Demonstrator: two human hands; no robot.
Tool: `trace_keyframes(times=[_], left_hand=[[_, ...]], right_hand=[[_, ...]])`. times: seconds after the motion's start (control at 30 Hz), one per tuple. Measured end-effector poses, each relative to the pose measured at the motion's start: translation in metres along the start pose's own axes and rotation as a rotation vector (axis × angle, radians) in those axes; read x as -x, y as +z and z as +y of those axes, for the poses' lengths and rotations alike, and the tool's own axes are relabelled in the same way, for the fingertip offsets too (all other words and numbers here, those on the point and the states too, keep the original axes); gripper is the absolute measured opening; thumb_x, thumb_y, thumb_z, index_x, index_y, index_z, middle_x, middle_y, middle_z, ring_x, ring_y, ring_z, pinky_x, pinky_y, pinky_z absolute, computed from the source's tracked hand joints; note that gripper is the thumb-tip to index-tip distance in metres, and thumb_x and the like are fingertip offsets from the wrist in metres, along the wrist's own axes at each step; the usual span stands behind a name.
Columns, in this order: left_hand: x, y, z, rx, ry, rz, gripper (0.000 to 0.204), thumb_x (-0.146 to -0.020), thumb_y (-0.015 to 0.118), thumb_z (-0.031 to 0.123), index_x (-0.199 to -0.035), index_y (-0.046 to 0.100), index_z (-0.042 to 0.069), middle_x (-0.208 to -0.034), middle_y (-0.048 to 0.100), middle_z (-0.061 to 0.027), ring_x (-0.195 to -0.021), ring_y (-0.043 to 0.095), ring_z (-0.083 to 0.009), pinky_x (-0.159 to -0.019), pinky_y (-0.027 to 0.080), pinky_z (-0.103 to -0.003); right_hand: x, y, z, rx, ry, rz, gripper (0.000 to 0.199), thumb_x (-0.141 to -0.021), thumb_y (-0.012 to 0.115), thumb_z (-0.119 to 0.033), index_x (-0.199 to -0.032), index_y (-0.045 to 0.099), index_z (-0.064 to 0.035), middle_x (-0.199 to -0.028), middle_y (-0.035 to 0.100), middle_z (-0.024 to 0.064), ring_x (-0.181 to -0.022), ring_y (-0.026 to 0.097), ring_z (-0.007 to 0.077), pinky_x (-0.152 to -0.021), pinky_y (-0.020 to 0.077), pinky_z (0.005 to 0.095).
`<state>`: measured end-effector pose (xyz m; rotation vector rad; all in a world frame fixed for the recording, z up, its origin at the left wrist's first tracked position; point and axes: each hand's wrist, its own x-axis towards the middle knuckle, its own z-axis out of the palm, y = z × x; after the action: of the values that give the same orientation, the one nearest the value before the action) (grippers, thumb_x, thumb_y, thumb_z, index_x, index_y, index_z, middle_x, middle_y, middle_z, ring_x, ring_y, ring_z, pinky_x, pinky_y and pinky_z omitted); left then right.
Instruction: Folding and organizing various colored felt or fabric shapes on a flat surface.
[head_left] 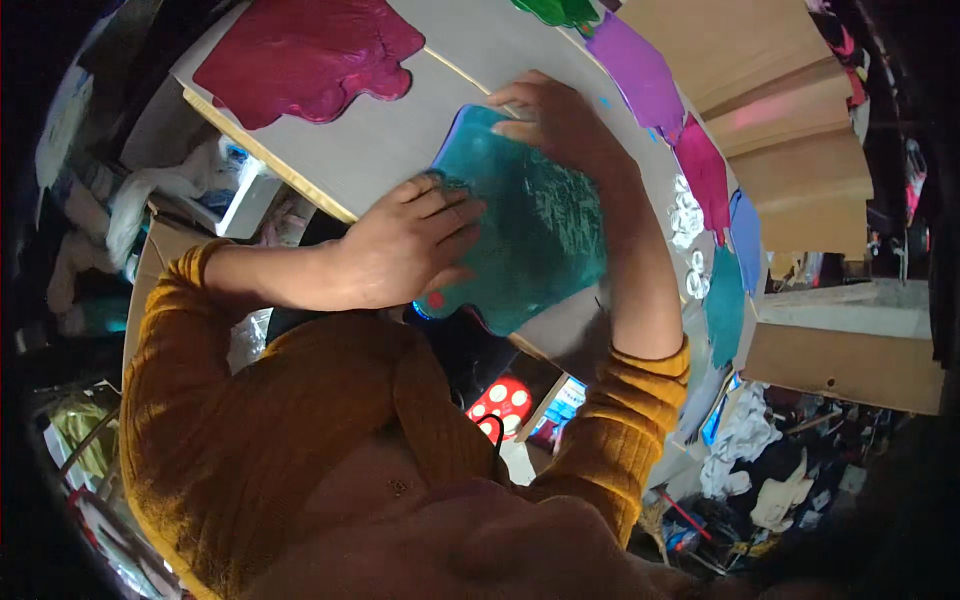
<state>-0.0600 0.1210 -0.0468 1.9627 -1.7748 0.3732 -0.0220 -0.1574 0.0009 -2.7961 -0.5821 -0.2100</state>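
A glossy teal sheet of slime (530, 230) with a thin blue left edge lies in front of me, its near end reaching past the table's edge. My left hand (410, 245) rests on the sheet's left side, fingers bent across the surface and thumb apart from them. At the far edge is my right hand (550, 120), its fingers and thumb spaced apart and touching the sheet's upper rim. Whether any slime is tucked under the fingertips is hidden. Shiny streaks mark the sheet's right half. A small red spot shows near its lower left corner.
A dark red slime piece (310, 60) lies at the far left of the grey table (420, 130). Purple (632, 70), magenta (703, 175) and teal (725, 305) pieces line the right edge. Cardboard (790, 120) stands beyond them. A red spotted object (500, 405) sits below the table.
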Motion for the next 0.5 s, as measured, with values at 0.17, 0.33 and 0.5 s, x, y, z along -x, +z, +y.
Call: trace_keyframes(times=[0.17,0.33,0.5], left_hand=[[0.008,0.008,-0.002,0.005,-0.041,0.004,0.048,-0.079,0.068,0.039,-0.115,0.066,0.007,-0.134,0.057,-0.0111,-0.123,0.052,-0.0283,-0.109,0.037,-0.046],[0.01,0.009,-0.003,0.043,-0.048,-0.015,0.048,-0.079,0.068,0.037,-0.116,0.065,0.007,-0.134,0.057,-0.0114,-0.124,0.052,-0.0294,-0.109,0.038,-0.048],[0.009,0.012,-0.003,0.037,-0.044,-0.018,0.046,-0.079,0.068,0.036,-0.115,0.065,0.007,-0.135,0.057,-0.0117,-0.124,0.052,-0.0295,-0.109,0.038,-0.048]], right_hand=[[-0.02,0.008,-0.006,-0.08,-0.091,-0.171,0.04,-0.078,0.074,-0.025,-0.114,0.068,-0.0099,-0.108,0.062,0.0137,-0.103,0.06,0.0335,-0.095,0.0479,0.0413],[-0.023,0.01,-0.011,-0.054,-0.181,-0.153,0.045,-0.073,0.076,-0.021,-0.116,0.067,-0.0096,-0.115,0.059,0.0136,-0.108,0.057,0.0325,-0.097,0.0463,0.0409],[-0.038,0.005,-0.006,-0.046,-0.272,-0.262,0.045,-0.071,0.075,-0.016,-0.114,0.065,-0.0069,-0.119,0.056,0.0144,-0.111,0.056,0.0322,-0.1,0.0446,0.0398]])
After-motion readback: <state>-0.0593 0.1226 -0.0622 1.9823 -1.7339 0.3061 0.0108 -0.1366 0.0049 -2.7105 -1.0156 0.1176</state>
